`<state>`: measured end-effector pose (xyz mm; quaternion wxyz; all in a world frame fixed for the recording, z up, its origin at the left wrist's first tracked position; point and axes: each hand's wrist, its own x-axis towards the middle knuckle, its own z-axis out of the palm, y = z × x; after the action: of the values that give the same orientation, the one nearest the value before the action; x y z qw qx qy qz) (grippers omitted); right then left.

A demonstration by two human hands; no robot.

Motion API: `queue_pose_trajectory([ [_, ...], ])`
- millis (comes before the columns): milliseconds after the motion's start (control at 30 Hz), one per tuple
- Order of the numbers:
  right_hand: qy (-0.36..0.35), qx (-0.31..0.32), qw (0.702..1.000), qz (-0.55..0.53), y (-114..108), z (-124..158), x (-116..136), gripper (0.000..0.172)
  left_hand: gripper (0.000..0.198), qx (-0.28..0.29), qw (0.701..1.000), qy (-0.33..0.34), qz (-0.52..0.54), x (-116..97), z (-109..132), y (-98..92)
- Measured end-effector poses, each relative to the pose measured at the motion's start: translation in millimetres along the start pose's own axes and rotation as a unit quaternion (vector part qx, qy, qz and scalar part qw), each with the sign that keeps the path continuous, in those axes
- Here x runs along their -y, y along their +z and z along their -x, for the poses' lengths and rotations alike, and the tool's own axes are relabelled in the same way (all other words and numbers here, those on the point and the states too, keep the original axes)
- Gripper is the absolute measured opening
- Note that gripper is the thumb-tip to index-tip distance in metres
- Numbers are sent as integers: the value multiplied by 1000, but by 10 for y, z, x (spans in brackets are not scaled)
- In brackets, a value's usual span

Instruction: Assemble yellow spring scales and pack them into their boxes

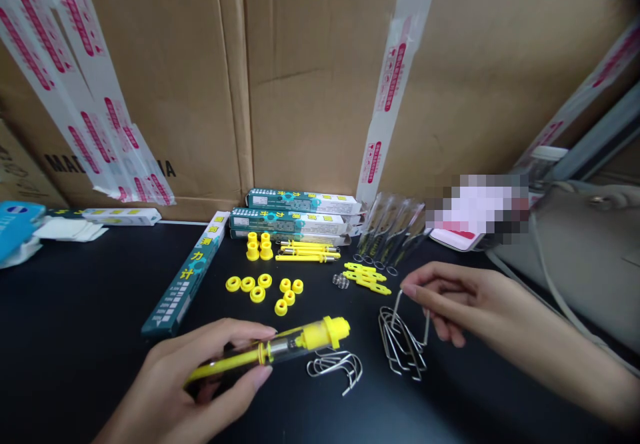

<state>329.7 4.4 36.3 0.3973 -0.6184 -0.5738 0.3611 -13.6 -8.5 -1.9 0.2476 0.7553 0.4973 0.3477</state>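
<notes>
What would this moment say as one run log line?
left hand: holds yellow spring scale | right hand: pinches bent wire hook | nearby: more wire hooks, yellow rings

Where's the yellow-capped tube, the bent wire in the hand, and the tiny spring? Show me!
Clear plastic tube point(325, 333): head view, on its yellow cap.
Bent wire hook point(397, 309): head view, on the wire leg below the right hand's fingers.
Small metal spring point(341, 281): head view, on its coils.

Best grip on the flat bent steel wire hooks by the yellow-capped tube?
Pinch the upper bends of the bent steel wire hooks from above, coming from the right with the right hand. The thin wires lie flat and overlapping on the black tabletop, so those bends give fingertips the clearest hold.
</notes>
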Motion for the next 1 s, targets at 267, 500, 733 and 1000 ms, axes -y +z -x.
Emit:
queue_pose_trajectory([
  [267,79,77,963,-247,506,222,148,32,29,-21,985,170,-29,134,-20,13],
  [500,132,85,927,-340,747,302,127,33,31,-7,979,204,-6,151,-21,39],
  [733,117,109,932,-324,773,308,65,29,31,-13,980,199,5,107,-19,21],
  [1000,112,93,923,-357,901,364,86,35,16,-23,970,231,-78,103,2,43],
])
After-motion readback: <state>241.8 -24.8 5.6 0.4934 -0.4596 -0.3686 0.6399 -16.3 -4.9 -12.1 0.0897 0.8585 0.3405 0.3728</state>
